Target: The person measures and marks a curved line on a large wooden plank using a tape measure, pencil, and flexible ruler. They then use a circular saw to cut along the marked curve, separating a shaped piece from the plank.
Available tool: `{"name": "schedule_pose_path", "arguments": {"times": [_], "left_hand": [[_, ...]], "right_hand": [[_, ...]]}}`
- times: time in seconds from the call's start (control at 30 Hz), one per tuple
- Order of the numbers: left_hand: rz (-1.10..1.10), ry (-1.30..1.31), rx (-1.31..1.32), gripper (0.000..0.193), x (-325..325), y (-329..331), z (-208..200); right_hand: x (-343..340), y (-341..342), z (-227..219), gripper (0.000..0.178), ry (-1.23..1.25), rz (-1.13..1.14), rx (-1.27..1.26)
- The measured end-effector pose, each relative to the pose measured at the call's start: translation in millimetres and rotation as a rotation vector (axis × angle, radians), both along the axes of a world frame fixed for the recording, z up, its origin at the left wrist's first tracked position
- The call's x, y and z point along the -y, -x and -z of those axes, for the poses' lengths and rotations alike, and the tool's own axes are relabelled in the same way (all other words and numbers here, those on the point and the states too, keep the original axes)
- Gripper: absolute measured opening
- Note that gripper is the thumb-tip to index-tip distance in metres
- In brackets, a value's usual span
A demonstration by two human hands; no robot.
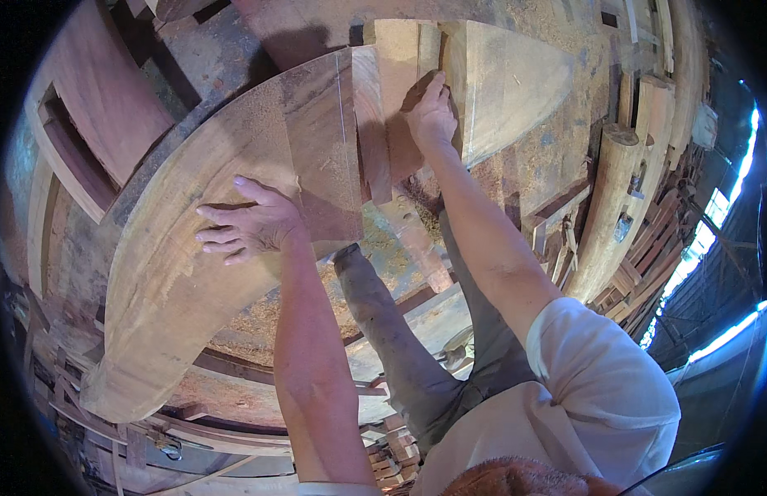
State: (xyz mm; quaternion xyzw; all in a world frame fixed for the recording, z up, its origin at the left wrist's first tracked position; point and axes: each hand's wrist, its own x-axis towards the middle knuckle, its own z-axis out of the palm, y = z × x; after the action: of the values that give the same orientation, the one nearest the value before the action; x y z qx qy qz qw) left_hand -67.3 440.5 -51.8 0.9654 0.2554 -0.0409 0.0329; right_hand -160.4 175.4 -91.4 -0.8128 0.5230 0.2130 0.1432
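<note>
A large curved wooden board (164,273) sweeps from the upper middle down to the lower left, with a straight pale line near its right end. My left hand (255,221) lies flat on it, fingers spread. Farther right and higher up, my right hand (433,120) is closed at the near end of a narrow wooden strip (429,50); its fingertips are partly hidden. A reddish-brown wooden slat (369,124) stands between the curved board and that hand. Right of the strip lies a pale, pointed wooden panel (516,87).
Sawdust covers the work surface (557,157) around the wood. A curved wooden frame piece (111,91) is at the upper left. Thick round timber (607,207) and stacked planks (648,256) line the right side. My legs (392,331) are close to the near side of the boards.
</note>
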Motion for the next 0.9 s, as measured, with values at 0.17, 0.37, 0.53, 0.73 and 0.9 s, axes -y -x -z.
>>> {"name": "schedule_pose_path", "arguments": {"times": [0.17, 0.37, 0.53, 0.73, 0.9], "left_hand": [[0.012, -0.028, 0.001, 0.096, 0.5, 0.4, 2.3], [0.004, 0.012, -0.017, 0.096, -1.5, -0.5, -2.7], [-0.010, 0.046, -0.064, 0.096, -1.5, -0.3, -1.5], [-0.005, 0.004, -0.037, 0.097, -7.9, 2.1, 6.2], [0.015, 0.006, -0.046, 0.098, -4.8, -1.3, 4.6]], "right_hand": [[1.9, -9.5, 26.8, 0.081, 0.138, -0.022, 0.034], [-4.7, -29.3, 1.2, 0.062, 0.039, -0.206, -0.091], [31.0, -38.6, -8.7, 0.040, -0.002, -0.197, -0.074], [69.9, -60.9, -1.3, 0.041, 0.179, -0.416, -0.047], [86.6, -69.1, 29.8, 0.041, 0.216, -0.324, -0.073]]}}
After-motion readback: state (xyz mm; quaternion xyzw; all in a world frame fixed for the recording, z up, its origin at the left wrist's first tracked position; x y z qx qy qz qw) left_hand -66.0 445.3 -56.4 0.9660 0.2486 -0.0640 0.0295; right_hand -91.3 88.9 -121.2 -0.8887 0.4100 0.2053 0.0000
